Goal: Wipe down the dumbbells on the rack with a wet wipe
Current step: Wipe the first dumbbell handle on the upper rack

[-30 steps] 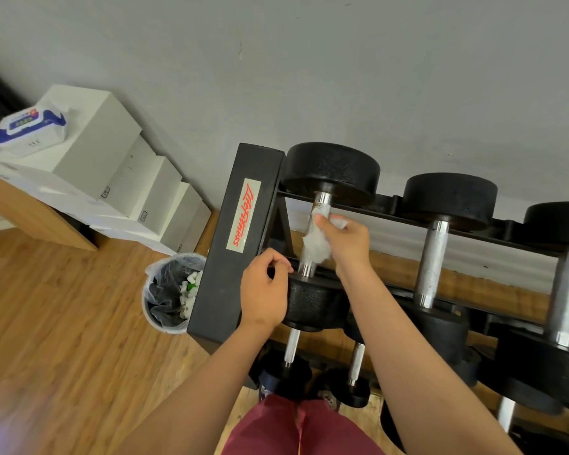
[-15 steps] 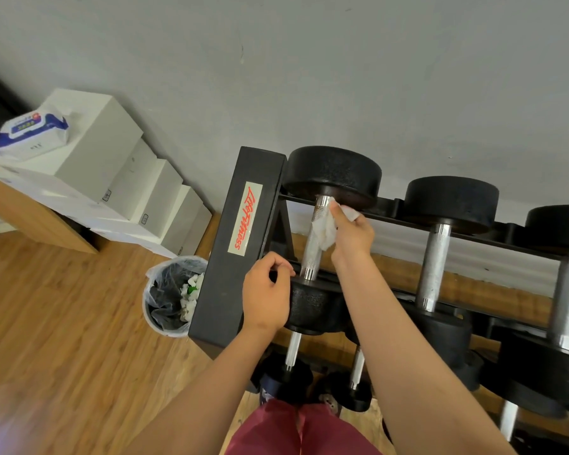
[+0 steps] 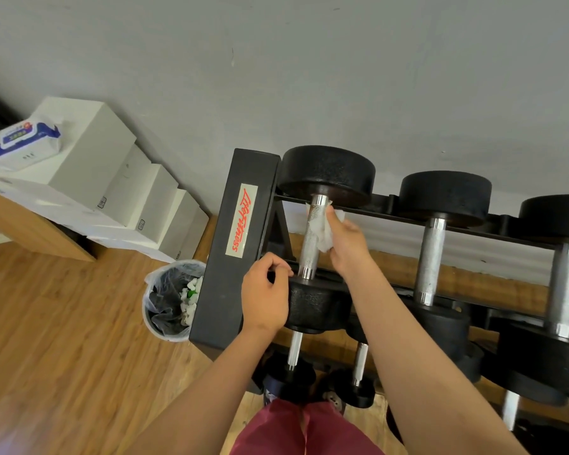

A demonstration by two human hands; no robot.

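Since the earlier frame, your right grip [image 3: 345,244] has carried the wet wipe [image 3: 322,229] toward the far end of the handle of the leftmost dumbbell [image 3: 326,172] and clasps it against the chrome. Your left grip [image 3: 266,297] grasps that dumbbell's near head. It lies on the top tier of the rack [image 3: 220,290].

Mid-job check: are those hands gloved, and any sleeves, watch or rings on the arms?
No gloves: the left hand and right hand are bare. The left forearm and right forearm are uncovered up to the frame edge, with no sleeve, watch or band. No rings show. The only clothing seen is a dark red garment at the bottom.
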